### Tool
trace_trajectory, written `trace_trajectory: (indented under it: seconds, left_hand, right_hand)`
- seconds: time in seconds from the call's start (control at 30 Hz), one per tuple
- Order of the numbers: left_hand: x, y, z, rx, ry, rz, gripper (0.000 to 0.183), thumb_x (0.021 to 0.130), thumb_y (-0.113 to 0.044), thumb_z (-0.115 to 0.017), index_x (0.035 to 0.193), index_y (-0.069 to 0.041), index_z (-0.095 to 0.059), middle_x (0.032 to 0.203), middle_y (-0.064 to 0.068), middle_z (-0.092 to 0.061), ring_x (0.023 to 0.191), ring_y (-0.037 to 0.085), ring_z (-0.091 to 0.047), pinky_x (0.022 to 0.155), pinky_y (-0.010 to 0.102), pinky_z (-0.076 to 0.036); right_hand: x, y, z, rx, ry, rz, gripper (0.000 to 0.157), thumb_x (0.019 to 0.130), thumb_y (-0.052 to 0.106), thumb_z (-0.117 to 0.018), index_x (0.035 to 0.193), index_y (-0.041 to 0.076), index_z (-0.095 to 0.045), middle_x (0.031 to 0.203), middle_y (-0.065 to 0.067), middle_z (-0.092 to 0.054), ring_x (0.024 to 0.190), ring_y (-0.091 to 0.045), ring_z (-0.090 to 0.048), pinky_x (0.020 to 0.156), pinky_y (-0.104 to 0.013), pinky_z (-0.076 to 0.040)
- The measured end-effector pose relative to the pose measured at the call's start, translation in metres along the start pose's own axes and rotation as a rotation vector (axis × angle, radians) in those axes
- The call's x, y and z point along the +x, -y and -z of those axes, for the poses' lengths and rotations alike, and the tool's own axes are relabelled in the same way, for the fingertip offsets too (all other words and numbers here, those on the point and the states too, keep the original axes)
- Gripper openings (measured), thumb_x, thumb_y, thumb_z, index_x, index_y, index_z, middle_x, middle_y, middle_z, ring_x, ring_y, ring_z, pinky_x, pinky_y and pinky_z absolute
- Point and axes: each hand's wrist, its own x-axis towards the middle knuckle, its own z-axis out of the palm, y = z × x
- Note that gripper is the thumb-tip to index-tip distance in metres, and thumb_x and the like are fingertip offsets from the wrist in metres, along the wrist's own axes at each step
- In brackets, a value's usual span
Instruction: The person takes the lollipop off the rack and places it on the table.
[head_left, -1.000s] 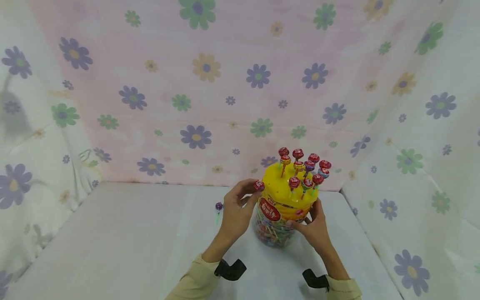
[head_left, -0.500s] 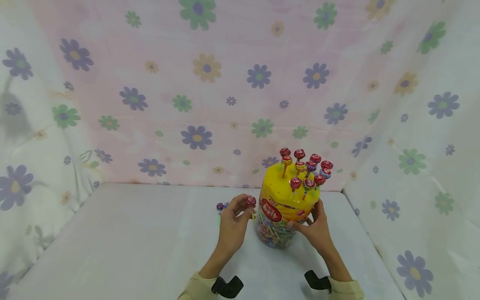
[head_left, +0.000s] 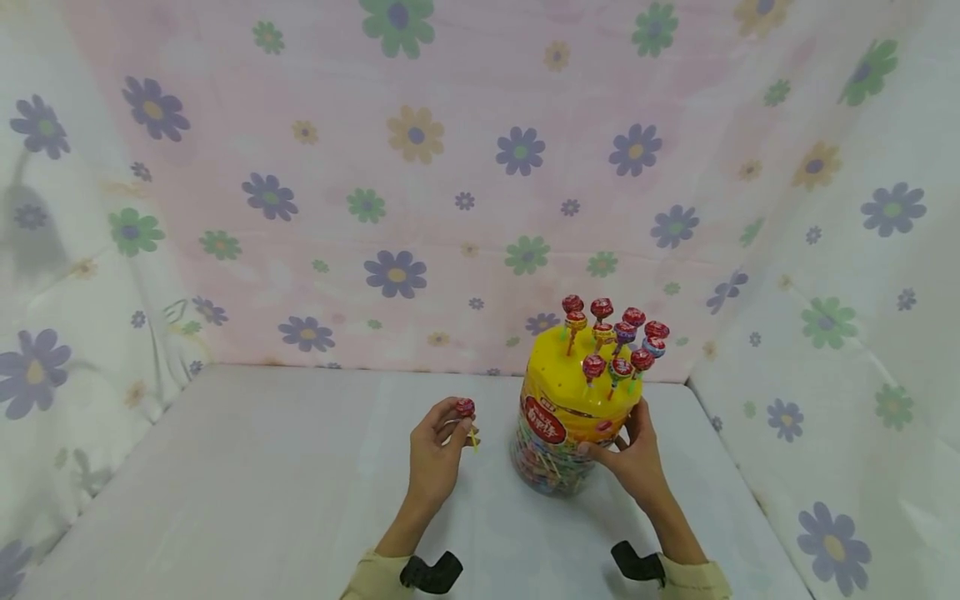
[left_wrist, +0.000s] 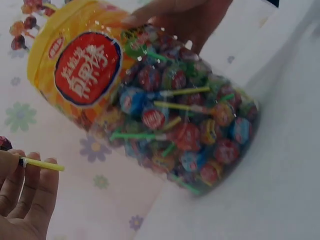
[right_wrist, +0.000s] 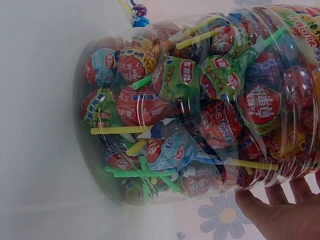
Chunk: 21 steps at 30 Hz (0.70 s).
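Note:
A clear jar [head_left: 551,467] packed with wrapped lollipops stands on the table, tilted in neither direction that I can tell. Several lollipops stick up from holes in its yellow lid [head_left: 558,371]. My right hand [head_left: 637,471] grips the jar's right side, thumb at the front and fingers round behind, partly hidden. To the left of the jar and apart from it, my left hand [head_left: 433,458] pinches a lollipop [head_left: 465,407] with a dark red wrapper by its yellow stick. In the left wrist view, that stick [left_wrist: 46,164] points out past the fingers.
Loose lollipops with purple and blue wrappers [right_wrist: 140,16] lie on the white table [head_left: 262,467], seen at the top of the right wrist view. A flower-printed cloth [head_left: 450,325] hangs behind the table and along both sides.
My left hand has drawn away from the lid, leftward and down, still pinching the red lollipop. It now covers the loose lollipops in the head view. The right hand keeps its grip on the jar.

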Motion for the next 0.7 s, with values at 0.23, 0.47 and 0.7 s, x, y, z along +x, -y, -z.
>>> trace_trajectory:
  seconds: [0.23,0.47,0.7]
  left_hand:
    - [-0.002,0.014,0.014,0.052,-0.034,0.037,0.03,0.097,0.005,-0.061,0.127,0.007,-0.059,0.114,0.028,-0.065,0.086,0.014,-0.071,0.071,0.022,-0.061]
    - [-0.002,0.022,0.027,0.087,-0.058,0.038,0.032,0.097,0.006,-0.062,0.129,0.009,-0.059,0.111,0.026,-0.065,0.083,0.011,-0.07,0.066,0.024,-0.062]
    - [0.003,0.029,0.04,0.145,-0.063,0.057,0.032,0.097,0.006,-0.062,0.128,0.008,-0.06,0.111,0.026,-0.067,0.086,0.022,-0.071,0.066,0.025,-0.062]
  right_hand:
    - [0.0,-0.001,-0.001,-0.01,-0.007,-0.006,0.093,0.086,0.011,-0.083,0.156,0.015,-0.021,0.148,-0.007,-0.04,0.135,-0.027,-0.041,0.114,-0.061,-0.037]
    - [0.0,-0.002,-0.001,-0.016,-0.006,-0.011,0.094,0.086,0.01,-0.082,0.156,0.014,-0.021,0.15,-0.01,-0.039,0.139,-0.032,-0.04,0.114,-0.061,-0.035]
    - [0.0,-0.002,-0.001,-0.009,-0.008,-0.006,0.095,0.085,0.009,-0.083,0.156,0.014,-0.02,0.15,-0.01,-0.039,0.14,-0.033,-0.039,0.114,-0.063,-0.034]
